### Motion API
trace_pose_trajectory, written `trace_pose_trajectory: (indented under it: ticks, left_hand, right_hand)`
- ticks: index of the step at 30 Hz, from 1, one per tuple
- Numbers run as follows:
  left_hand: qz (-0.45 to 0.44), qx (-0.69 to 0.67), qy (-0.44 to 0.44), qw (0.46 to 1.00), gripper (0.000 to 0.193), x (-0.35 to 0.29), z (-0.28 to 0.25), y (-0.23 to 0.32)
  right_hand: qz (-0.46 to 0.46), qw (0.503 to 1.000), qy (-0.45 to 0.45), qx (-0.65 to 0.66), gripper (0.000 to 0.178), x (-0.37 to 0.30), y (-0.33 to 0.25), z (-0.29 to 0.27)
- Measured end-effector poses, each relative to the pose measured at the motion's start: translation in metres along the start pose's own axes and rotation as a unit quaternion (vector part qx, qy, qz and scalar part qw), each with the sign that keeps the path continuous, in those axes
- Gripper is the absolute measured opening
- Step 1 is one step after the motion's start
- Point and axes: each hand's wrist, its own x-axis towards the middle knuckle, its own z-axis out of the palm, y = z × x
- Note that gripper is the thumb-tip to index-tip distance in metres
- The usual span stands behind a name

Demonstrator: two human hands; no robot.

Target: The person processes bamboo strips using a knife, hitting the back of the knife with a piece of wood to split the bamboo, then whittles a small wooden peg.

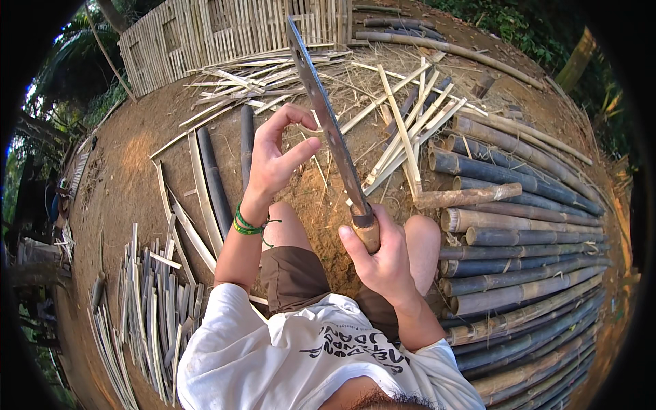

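My right hand (388,265) is wrapped around the wooden handle of a machete (326,113). The long, dark blade, with several holes along it, points up and away, leaning slightly left. My left hand (275,160) is raised just left of the blade, its thumb and index finger apart in a curve. A thin pale sliver (311,130) shows between its index fingertip and the blade; whether the fingers touch it, I cannot tell. A green woven bracelet (247,222) circles my left wrist. Both hands are above bare soil between my knees.
Bamboo poles (519,236) are stacked on the right. Split bamboo strips (147,307) lie at the lower left, with another loose pile (417,130) ahead on the right. Two dark poles (213,178) rest left of my hand. A bamboo-slat panel (225,41) stands at the back.
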Motion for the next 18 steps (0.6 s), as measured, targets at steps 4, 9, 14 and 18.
trace_pose_trajectory:
  ticks: [4, 9, 14, 18]
  left_hand:
    - [0.001, 0.017, 0.009, 1.0, 0.026, -0.001, 0.001, -0.004]
    - [-0.043, 0.032, 0.016, 0.998, 0.029, -0.008, -0.002, -0.013]
    - [-0.037, 0.038, 0.02, 0.998, 0.029, -0.011, -0.003, -0.012]
    - [0.028, 0.027, 0.028, 0.999, 0.023, -0.004, 0.007, -0.004]
  right_hand:
    - [-0.014, 1.0, 0.009, -0.022, 0.035, 0.0, 0.0, 0.002]
    - [-0.071, 0.993, 0.046, -0.078, 0.034, -0.003, 0.003, 0.01]
    - [-0.082, 0.991, 0.054, -0.086, 0.033, -0.004, 0.001, 0.013]
    - [0.007, 1.0, 0.008, -0.005, 0.032, -0.007, -0.001, 0.006]
